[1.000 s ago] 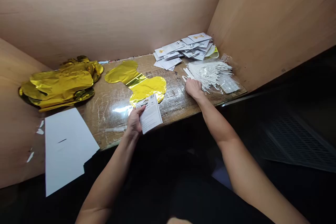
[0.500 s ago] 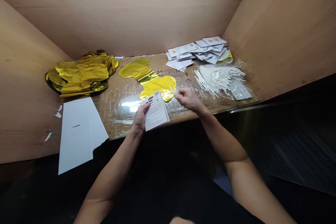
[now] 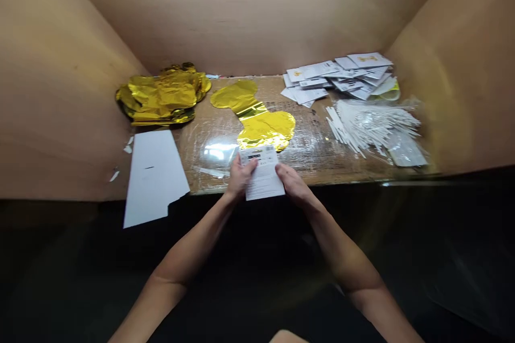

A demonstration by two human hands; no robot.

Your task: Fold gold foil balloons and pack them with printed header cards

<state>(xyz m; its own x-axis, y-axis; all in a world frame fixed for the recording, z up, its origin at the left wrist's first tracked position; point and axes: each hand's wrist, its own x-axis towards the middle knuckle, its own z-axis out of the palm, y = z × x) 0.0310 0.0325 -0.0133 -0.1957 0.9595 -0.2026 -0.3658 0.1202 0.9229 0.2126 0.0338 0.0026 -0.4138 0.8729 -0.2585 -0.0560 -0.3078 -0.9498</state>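
Note:
My left hand (image 3: 239, 176) grips a white printed card packet (image 3: 264, 179) at its left side, thumb across the front. At the packet's right edge my right hand (image 3: 293, 181) closes on it too, thumb at the upper right corner. Small dark print covers the side facing me, and the packet looks upright with a slight tilt. Just behind it lies a flat, bone-shaped gold foil balloon (image 3: 267, 124) on the table. The packet covers a little of the balloon's near edge.
Several gold foil balloons (image 3: 161, 97) are heaped at the left. In front of them white sheets (image 3: 155, 179) overhang the table edge. Several white card packets (image 3: 341, 77) lie at the back right, with white sticks (image 3: 370, 123) in clear plastic nearer. Wooden panels (image 3: 257, 16) enclose the table.
My right hand has come down and left from beside the balloon to the packet's right edge. The packet now faces me more squarely. The whole view has shifted, moving the table's things rightward.

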